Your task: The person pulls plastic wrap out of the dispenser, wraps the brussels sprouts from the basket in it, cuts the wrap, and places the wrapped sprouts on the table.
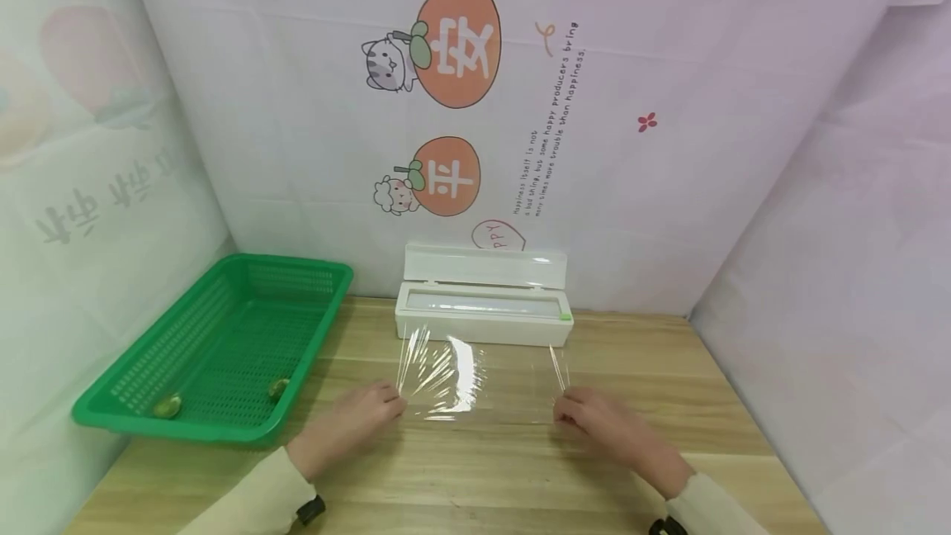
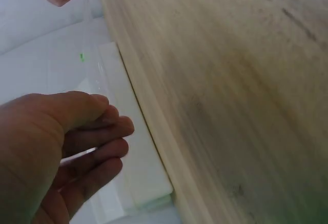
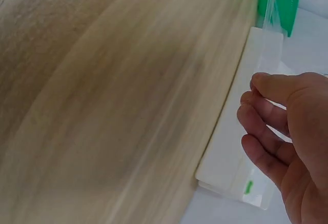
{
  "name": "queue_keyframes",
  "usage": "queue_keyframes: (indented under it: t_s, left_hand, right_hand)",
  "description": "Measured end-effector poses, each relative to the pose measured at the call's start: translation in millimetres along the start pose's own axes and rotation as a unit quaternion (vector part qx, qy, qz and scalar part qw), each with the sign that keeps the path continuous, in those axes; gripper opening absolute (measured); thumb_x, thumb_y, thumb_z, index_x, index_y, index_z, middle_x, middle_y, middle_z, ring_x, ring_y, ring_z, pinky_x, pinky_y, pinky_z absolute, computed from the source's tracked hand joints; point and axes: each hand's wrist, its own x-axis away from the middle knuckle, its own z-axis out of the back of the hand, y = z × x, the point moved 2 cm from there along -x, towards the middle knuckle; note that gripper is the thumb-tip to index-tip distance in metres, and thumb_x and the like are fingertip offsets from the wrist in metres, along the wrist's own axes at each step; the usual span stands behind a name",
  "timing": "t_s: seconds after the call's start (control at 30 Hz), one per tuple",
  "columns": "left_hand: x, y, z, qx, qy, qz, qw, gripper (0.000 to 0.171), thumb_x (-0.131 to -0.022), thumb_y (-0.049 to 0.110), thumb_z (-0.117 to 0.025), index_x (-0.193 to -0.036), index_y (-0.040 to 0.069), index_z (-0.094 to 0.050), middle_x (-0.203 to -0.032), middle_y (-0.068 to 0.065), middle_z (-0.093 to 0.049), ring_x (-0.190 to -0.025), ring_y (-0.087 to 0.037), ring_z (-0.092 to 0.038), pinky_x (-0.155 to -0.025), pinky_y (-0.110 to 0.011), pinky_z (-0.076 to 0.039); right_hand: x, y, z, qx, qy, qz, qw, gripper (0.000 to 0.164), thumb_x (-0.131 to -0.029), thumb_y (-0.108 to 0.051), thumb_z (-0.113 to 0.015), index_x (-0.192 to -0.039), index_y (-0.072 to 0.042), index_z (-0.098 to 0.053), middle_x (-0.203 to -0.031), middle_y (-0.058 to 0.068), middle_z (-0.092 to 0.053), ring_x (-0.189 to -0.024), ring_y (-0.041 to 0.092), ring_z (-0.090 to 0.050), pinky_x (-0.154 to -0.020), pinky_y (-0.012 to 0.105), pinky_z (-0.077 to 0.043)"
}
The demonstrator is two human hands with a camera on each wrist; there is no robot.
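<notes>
Left hand (image 1: 357,415) and right hand (image 1: 605,426) are set well apart, each in a thumb-and-finger pinch, the forearms (image 1: 256,492) converging forward from either side.

Clear plastic wrap (image 1: 513,390) is stretching from a white box (image 1: 483,330) to the left hand (image 1: 364,409) and the right hand (image 1: 605,422), blocking the way between them and the box. Behind, the box's raised lid (image 1: 485,268) is standing before the back cloth (image 1: 669,221). At left, a green basket (image 1: 171,431) is rising beside the left sleeve (image 1: 256,498). Bare table (image 1: 461,485) is leaving room nearer the viewer than the wrap, and from the right hand to the side cloth (image 1: 839,287).
</notes>
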Motion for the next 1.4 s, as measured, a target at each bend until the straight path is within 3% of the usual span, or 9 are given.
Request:
queue_keyframes:
  t_s: [0.07,0.17,0.3,0.4,0.53,0.77,1.07,1.23,1.4]
  left_hand:
    - [-0.9,0.8,-5.3,0.019,-0.007,0.020,0.9996,0.007,-0.092,0.008,-0.077,-0.088,0.013,-0.075,-0.087,0.001,-0.073,-0.083,-0.013,-0.065,-0.075,-0.025,-0.061]
    - [-4.0,1.8,-12.9,0.052,-0.013,0.060,0.9968,0.025,-0.098,0.014,-0.073,-0.073,0.016,-0.071,-0.074,0.004,-0.066,-0.073,-0.010,-0.057,-0.066,-0.026,-0.056]
    - [-8.7,3.5,-18.9,0.061,-0.012,0.095,0.9936,0.029,-0.096,0.017,-0.075,-0.068,0.015,-0.070,-0.069,0.004,-0.064,-0.068,-0.010,-0.056,-0.062,-0.027,-0.056]
    - [-11.3,5.9,-21.4,0.043,-0.018,0.103,0.9936,0.023,-0.092,0.020,-0.080,-0.071,0.012,-0.073,-0.071,0.000,-0.068,-0.068,-0.014,-0.061,-0.060,-0.027,-0.058]
    - [-15.0,8.8,-23.7,0.022,-0.027,0.120,0.9922,0.024,-0.088,0.013,-0.083,-0.067,0.010,-0.070,-0.069,-0.004,-0.066,-0.063,-0.014,-0.059,-0.052,-0.025,-0.055]
    - [-20.2,9.5,-23.0,0.050,-0.017,0.157,0.9862,0.032,-0.082,-0.002,-0.076,-0.059,0.013,-0.060,-0.067,-0.001,-0.062,-0.062,-0.013,-0.055,-0.052,-0.027,-0.050]
    - [-17.2,8.8,-22.6,0.063,-0.025,0.165,0.9839,0.017,-0.084,0.015,-0.087,-0.082,0.010,-0.071,-0.082,-0.001,-0.061,-0.069,-0.014,-0.059,-0.058,-0.027,-0.054]
    - [-16.5,7.5,-22.1,0.081,-0.027,0.172,0.9815,0.020,-0.086,0.017,-0.084,-0.081,0.014,-0.065,-0.080,0.003,-0.057,-0.069,-0.010,-0.054,-0.056,-0.024,-0.049]
    - [-21.4,3.6,-18.7,0.136,-0.010,0.183,0.9736,0.019,-0.088,0.012,-0.079,-0.081,0.013,-0.062,-0.075,0.003,-0.055,-0.066,-0.009,-0.050,-0.054,-0.020,-0.043]
  right_hand:
    - [0.4,0.0,-5.8,0.000,-0.014,-0.015,1.000,0.014,-0.089,-0.010,-0.083,-0.092,-0.015,-0.071,-0.087,-0.006,-0.070,-0.077,0.004,-0.065,-0.065,0.022,-0.057]
    - [-1.0,0.3,-14.6,-0.006,-0.040,-0.054,0.998,0.008,-0.095,-0.014,-0.079,-0.094,-0.015,-0.071,-0.086,-0.006,-0.072,-0.076,0.003,-0.066,-0.065,0.021,-0.058]
    - [-5.2,1.4,-22.8,-0.026,-0.069,-0.106,0.992,0.012,-0.097,-0.011,-0.075,-0.087,-0.014,-0.069,-0.079,-0.006,-0.069,-0.069,0.000,-0.058,-0.060,0.021,-0.054]
    - [-8.7,1.5,-26.6,-0.027,-0.075,-0.113,0.990,0.014,-0.095,-0.009,-0.077,-0.085,-0.013,-0.068,-0.077,-0.003,-0.070,-0.066,0.002,-0.058,-0.058,0.021,-0.053]
    - [-12.7,2.2,-30.2,-0.020,-0.086,-0.118,0.989,0.015,-0.092,-0.011,-0.080,-0.083,-0.013,-0.068,-0.078,-0.001,-0.072,-0.065,0.003,-0.061,-0.056,0.021,-0.053]
    - [-16.6,6.0,-30.4,-0.025,-0.113,-0.147,0.982,0.031,-0.090,-0.011,-0.082,-0.073,-0.020,-0.058,-0.068,-0.011,-0.057,-0.061,-0.001,-0.040,-0.052,0.018,-0.037]
    - [-14.0,10.5,-26.9,-0.065,-0.125,-0.185,0.973,0.018,-0.090,-0.015,-0.081,-0.077,-0.018,-0.069,-0.070,-0.011,-0.064,-0.062,-0.003,-0.046,-0.055,0.018,-0.043]
    - [-16.0,15.6,-17.9,-0.097,-0.112,-0.207,0.967,0.023,-0.089,-0.011,-0.077,-0.072,-0.019,-0.064,-0.068,-0.011,-0.059,-0.061,0.000,-0.045,-0.055,0.019,-0.043]
    - [-16.5,19.8,-13.3,-0.114,-0.132,-0.232,0.957,0.020,-0.090,-0.014,-0.077,-0.074,-0.020,-0.067,-0.071,-0.012,-0.061,-0.064,0.001,-0.050,-0.058,0.022,-0.045]
